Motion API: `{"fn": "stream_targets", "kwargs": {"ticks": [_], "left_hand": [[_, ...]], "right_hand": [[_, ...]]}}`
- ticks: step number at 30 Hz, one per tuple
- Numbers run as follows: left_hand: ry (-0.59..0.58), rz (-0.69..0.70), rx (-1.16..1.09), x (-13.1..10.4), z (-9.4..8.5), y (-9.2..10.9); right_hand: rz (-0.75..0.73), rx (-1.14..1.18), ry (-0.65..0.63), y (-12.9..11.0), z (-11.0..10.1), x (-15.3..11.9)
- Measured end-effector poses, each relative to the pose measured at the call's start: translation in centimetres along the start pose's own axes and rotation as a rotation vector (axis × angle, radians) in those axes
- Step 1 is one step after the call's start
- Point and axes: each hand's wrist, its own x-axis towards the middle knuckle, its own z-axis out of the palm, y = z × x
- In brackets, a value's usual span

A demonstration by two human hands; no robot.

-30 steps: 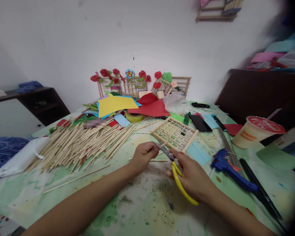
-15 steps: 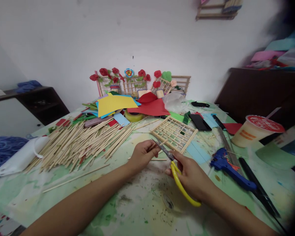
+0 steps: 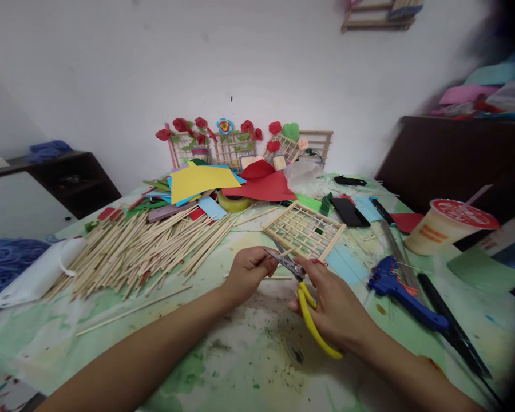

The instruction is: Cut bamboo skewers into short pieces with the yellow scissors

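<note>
My right hand point(image 3: 337, 306) is closed round the yellow handles of a pair of scissors point(image 3: 312, 326), whose blades point up and left, a little apart. My left hand point(image 3: 251, 273) pinches a short thin wooden stick point(image 3: 288, 251); its end pokes out at the blades. Whether the blades touch the stick I cannot tell. Just beyond both hands lies a lattice panel point(image 3: 304, 230) made of crossed wooden sticks. Another stick point(image 3: 278, 277) rests on the table under the blades.
To the left spreads a big pile of wooden sticks point(image 3: 141, 252). Coloured paper sheets point(image 3: 203, 182) and a tape roll point(image 3: 233, 202) lie behind. On the right are a blue glue gun point(image 3: 401, 294), a phone point(image 3: 350, 212), a metal ruler point(image 3: 397, 252) and a lidded drink cup point(image 3: 438, 232).
The scissor blades have parted slightly, and the yellow handles have shifted a little left with my right hand. My left hand stays almost in place.
</note>
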Motion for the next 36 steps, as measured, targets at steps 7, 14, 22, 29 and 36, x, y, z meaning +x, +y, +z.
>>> {"fn": "stream_targets", "kwargs": {"ticks": [7, 14, 22, 29, 36], "left_hand": [[-0.059, -0.083, -0.154, 0.2, 0.1, -0.4], [-0.051, -0.086, -0.033, 0.2, 0.2, -0.4], [0.030, -0.050, 0.124, 0.1, 0.4, 0.5], [-0.036, 0.027, 0.140, 0.0, 0.3, -0.1], [-0.032, -0.013, 0.135, -0.1, 0.3, -0.5]], "right_hand": [[0.016, 0.001, -0.033, -0.3, 0.1, 0.0], [0.038, 0.012, -0.076, -0.4, -0.2, 0.0], [0.078, 0.060, -0.063, -0.5, -0.1, 0.0], [0.032, -0.072, -0.029, -0.1, 0.0, 0.1], [0.022, -0.027, -0.056, 0.1, 0.3, 0.1]]}}
